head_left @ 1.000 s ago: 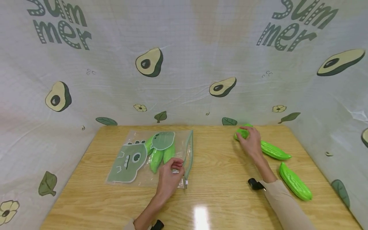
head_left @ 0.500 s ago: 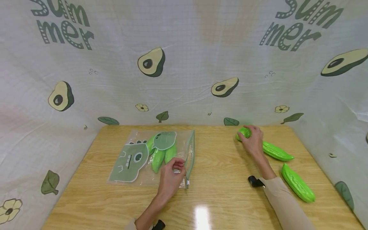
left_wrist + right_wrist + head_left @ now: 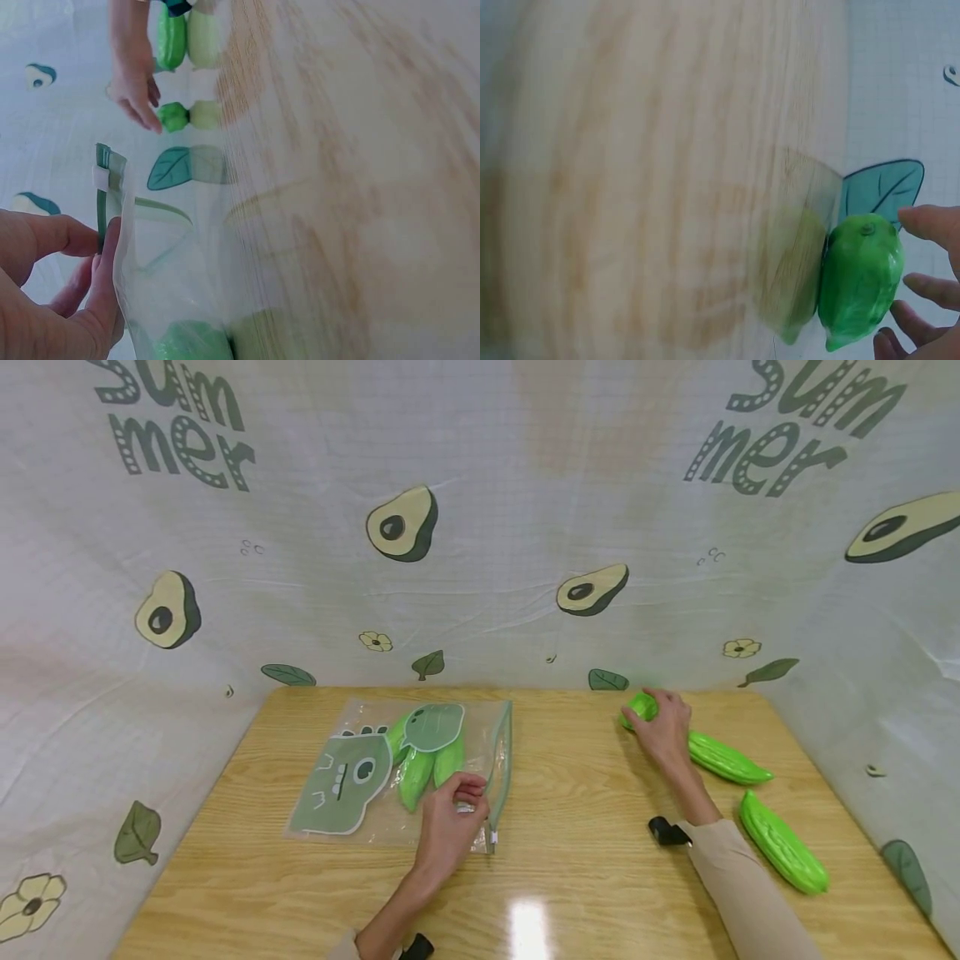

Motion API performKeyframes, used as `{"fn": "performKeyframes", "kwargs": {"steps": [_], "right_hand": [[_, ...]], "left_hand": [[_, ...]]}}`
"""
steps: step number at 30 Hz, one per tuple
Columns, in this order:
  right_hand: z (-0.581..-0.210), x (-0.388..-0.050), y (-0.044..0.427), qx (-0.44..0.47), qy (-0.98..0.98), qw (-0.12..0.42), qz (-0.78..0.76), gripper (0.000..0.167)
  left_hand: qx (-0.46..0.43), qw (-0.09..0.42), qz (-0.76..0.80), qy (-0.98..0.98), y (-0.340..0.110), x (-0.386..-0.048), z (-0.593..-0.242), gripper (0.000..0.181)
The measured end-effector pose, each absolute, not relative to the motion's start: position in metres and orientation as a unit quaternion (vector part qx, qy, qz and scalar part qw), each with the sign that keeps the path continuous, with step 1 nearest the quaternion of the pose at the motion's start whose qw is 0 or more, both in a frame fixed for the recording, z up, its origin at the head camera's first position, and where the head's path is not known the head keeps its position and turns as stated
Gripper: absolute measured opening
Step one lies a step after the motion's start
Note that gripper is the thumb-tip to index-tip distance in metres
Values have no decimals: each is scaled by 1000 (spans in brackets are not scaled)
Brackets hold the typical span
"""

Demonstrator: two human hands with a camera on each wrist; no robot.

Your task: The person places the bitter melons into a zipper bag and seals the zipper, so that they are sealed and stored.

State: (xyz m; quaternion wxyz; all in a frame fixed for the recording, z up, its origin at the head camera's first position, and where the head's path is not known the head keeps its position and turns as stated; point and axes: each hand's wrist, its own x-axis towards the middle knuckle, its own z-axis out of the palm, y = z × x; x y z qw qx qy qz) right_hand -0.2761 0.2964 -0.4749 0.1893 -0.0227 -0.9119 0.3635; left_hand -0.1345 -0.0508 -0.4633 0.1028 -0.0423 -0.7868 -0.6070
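My left hand pinches the open-end edge of a clear zip bag with a green dinosaur print, its fingers also seen in the left wrist view. Several green bitter-melon-like pieces lie inside the bag. At the table's back right, my right hand is at a short green piece, fingers spread and loosely bent beside it. In the right wrist view that piece rests on the table with the fingers along one side; whether they touch it is unclear.
Two longer green pieces lie on the right of the table, one just beyond the right wrist, the other beside the right sleeve. A printed cloth stands along the back and sides of the wooden table.
The short green piece has turned a little beside my right hand's fingers. My left hand keeps its pinch on the bag. The whole head view has shifted slightly.
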Motion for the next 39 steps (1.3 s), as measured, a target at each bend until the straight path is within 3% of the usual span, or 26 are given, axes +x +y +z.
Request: {"fn": "performKeyframes", "kwargs": {"steps": [39], "right_hand": [[-461,-265,293,-41,-942,127,309,57]], "left_hand": [[-44,99,-607,-787,-50,-133,-461,21]]}}
